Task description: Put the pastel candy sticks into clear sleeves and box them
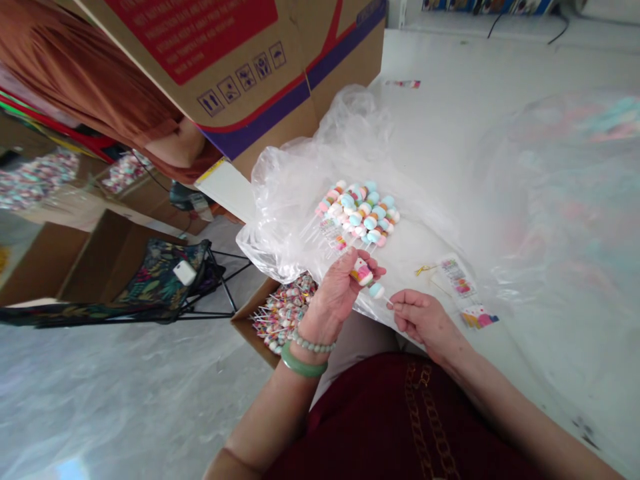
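A puffy pastel marshmallow skewer [363,273] sits clamped in the left hand's [333,297] fingers; the right hand's [423,319] fingers, together, seemingly pinch its stick. Beside them, crinkled clear plastic [280,213] cradles more skewers [357,213] on the white surface [525,133].

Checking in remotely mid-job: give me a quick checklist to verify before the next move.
1. Left hand holding the pink-and-white candy skewer: ok.
2. Right hand touching that skewer's thin stick: cannot tell.
3. Bundle of pastel candy skewers resting on the clear plastic bag: ok.
4. Open cardboard box of candy skewers beside the left forearm: ok.
5. Gold wire tie lying on the white table, near the right hand: ok.
6. Number of skewers in the bundle: cannot tell.
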Demonstrator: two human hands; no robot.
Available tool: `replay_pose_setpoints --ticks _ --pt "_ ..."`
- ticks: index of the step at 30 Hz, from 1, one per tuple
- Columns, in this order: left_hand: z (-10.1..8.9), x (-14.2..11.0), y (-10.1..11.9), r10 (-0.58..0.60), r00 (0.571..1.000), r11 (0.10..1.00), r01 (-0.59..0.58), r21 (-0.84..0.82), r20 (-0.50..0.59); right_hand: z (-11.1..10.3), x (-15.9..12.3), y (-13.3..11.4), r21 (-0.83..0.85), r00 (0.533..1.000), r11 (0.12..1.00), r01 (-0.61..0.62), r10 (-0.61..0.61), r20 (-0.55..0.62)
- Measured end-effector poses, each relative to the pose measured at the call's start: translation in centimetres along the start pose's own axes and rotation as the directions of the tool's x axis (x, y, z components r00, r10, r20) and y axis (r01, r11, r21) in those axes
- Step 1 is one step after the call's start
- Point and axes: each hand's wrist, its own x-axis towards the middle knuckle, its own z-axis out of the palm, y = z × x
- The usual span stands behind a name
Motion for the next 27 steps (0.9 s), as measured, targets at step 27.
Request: replay_pose_setpoints --ticks 27 --pt "0.0 0.2 -0.6 -0.169 0.981 0.979 0.178 -0.098 0.094 -0.9 1.2 0.5 0.622 0.750 0.469 -0.627 0.148 0.645"
